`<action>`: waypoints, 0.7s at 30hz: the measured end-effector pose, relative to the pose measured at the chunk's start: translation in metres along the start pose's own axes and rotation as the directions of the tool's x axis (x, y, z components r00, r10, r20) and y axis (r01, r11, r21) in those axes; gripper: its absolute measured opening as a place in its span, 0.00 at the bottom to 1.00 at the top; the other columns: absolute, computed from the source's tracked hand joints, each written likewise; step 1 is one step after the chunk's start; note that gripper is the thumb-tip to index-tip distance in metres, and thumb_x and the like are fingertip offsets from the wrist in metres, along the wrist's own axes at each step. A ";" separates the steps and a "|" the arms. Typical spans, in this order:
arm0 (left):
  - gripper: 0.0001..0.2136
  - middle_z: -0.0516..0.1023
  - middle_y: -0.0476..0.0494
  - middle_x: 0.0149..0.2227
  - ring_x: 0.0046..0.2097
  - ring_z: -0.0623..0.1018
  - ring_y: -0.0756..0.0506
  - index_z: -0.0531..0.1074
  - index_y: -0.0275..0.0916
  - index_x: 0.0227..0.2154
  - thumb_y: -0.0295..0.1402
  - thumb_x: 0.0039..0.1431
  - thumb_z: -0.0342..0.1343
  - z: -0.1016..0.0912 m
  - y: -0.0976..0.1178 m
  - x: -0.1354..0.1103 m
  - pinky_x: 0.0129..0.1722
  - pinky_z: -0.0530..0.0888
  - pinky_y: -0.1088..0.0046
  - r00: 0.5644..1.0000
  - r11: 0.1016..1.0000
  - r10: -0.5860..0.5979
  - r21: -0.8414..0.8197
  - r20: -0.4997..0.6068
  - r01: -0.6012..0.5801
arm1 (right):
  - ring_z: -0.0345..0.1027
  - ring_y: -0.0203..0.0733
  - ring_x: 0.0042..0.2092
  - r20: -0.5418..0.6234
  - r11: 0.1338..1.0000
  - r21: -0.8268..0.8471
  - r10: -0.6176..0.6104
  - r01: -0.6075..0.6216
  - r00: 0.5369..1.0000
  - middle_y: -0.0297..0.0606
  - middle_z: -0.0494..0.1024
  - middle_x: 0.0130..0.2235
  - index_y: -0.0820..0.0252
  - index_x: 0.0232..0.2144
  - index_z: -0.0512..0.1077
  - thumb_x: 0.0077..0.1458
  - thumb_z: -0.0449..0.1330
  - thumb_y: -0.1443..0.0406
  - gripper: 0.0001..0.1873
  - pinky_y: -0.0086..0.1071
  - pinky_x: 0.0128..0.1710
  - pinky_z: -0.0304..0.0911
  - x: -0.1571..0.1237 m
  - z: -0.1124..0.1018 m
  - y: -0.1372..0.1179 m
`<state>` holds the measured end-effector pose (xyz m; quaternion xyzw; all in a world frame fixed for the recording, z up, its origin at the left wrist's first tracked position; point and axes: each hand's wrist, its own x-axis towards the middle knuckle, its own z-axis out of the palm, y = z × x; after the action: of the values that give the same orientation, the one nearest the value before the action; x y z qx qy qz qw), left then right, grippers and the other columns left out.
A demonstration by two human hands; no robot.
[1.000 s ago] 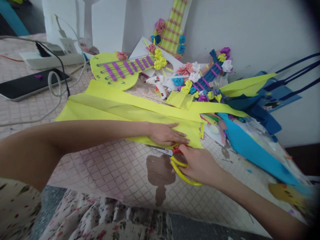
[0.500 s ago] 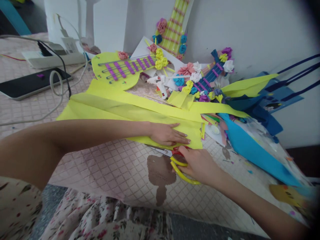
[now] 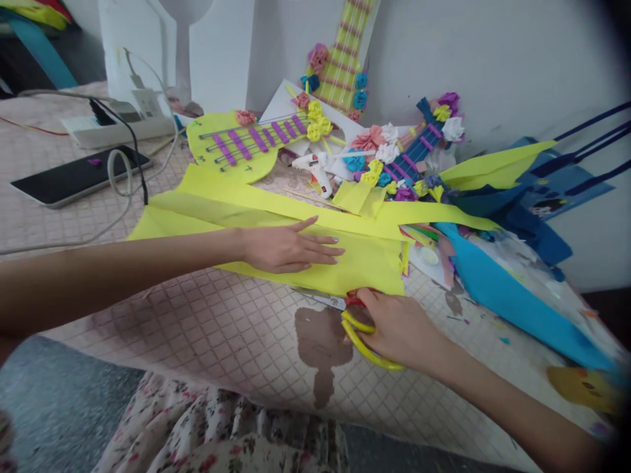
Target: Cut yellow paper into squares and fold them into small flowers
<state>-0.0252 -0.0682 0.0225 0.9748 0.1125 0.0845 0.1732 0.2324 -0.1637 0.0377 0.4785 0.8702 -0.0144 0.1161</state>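
Observation:
A large yellow foam sheet (image 3: 365,263) lies folded across the quilted pink surface (image 3: 221,328). My left hand (image 3: 286,248) rests flat on the sheet with fingers stretched out, pressing it down. Just below the sheet's near edge, my right hand (image 3: 399,325) grips yellow-handled scissors (image 3: 362,332) with red inner handles. The scissor blades (image 3: 320,299) point left under the sheet's edge.
Behind the sheet lie a yellow foam guitar (image 3: 246,138), a white glue gun (image 3: 315,169), paper flowers (image 3: 379,141) and blue foam pieces (image 3: 497,289). A dark tablet (image 3: 81,176), cables and a power strip (image 3: 113,128) sit at the left. A wall stands behind.
My left hand slid leftward along the yellow sheet, away from the scissors. My right hand with the scissors stayed near the sheet's edge. The view shifted slightly.

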 end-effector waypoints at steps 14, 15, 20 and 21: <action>0.23 0.53 0.50 0.64 0.65 0.51 0.46 0.52 0.51 0.61 0.32 0.64 0.41 0.014 -0.004 -0.057 0.62 0.31 0.56 0.995 0.995 -0.087 -0.040 0.056 0.089 | 0.74 0.50 0.35 -0.025 1.000 0.006 -0.010 0.010 1.000 0.41 0.79 0.35 0.59 0.41 0.68 0.47 0.56 0.46 0.27 0.37 0.31 0.62 0.013 -0.003 -0.008; 0.23 0.52 0.50 0.64 0.66 0.50 0.46 0.51 0.51 0.62 0.32 0.64 0.40 0.015 -0.004 -0.057 0.62 0.31 0.56 0.995 0.996 -0.078 -0.036 0.058 0.080 | 0.74 0.50 0.35 -0.024 1.000 0.007 -0.012 0.012 1.000 0.41 0.79 0.35 0.59 0.41 0.68 0.47 0.57 0.46 0.26 0.36 0.31 0.62 0.014 -0.004 -0.009; 0.23 0.52 0.52 0.64 0.66 0.49 0.47 0.50 0.53 0.61 0.32 0.64 0.41 0.017 -0.006 -0.058 0.63 0.33 0.57 0.995 0.995 -0.084 -0.055 0.052 0.087 | 0.74 0.50 0.35 -0.024 0.999 0.003 -0.032 0.032 0.999 0.40 0.79 0.34 0.60 0.40 0.68 0.48 0.57 0.46 0.26 0.36 0.30 0.63 0.016 -0.004 -0.012; 0.23 0.53 0.52 0.64 0.65 0.50 0.47 0.51 0.54 0.61 0.32 0.64 0.42 0.017 -0.006 -0.058 0.63 0.34 0.57 0.996 0.994 -0.082 -0.065 0.032 0.084 | 0.74 0.50 0.35 -0.028 0.999 0.001 -0.037 0.037 0.999 0.40 0.79 0.34 0.60 0.40 0.68 0.48 0.57 0.47 0.25 0.37 0.30 0.63 0.016 -0.003 -0.012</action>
<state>-0.0786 -0.0828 -0.0026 0.9642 0.1475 0.0664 0.2103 0.2133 -0.1561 0.0365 0.4628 0.8803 -0.0106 0.1035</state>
